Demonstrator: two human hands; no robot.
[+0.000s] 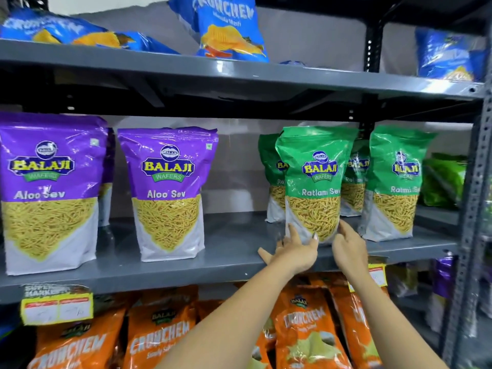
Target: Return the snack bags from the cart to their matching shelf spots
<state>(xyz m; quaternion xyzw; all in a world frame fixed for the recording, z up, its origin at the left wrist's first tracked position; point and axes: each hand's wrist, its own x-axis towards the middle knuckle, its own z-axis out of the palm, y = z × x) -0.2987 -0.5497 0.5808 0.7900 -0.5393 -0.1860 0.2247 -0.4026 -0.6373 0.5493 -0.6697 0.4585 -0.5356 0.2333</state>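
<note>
The green bag [314, 182] is steadied upright on the shelf [234, 235] among matching bags by both hands [295, 251], fingers spread wide.

Two glossy purple stand-up pouches [167, 193] on the grey middle shelf read "BALAJI WAFERS" and "Aloo Sev". The green pouches [315, 182] beside them read "BALAJI WAFERS", "Ratlami Sev". Blue pillow bags [230, 30] on the top shelf and orange bags [157, 339] below both read "CRUNCHEM"; the orange ones also carry a BALAJI logo. The yellow shelf-edge tag [57, 303] is headed "SUPER MARKET"; its prices are illegible.
</note>
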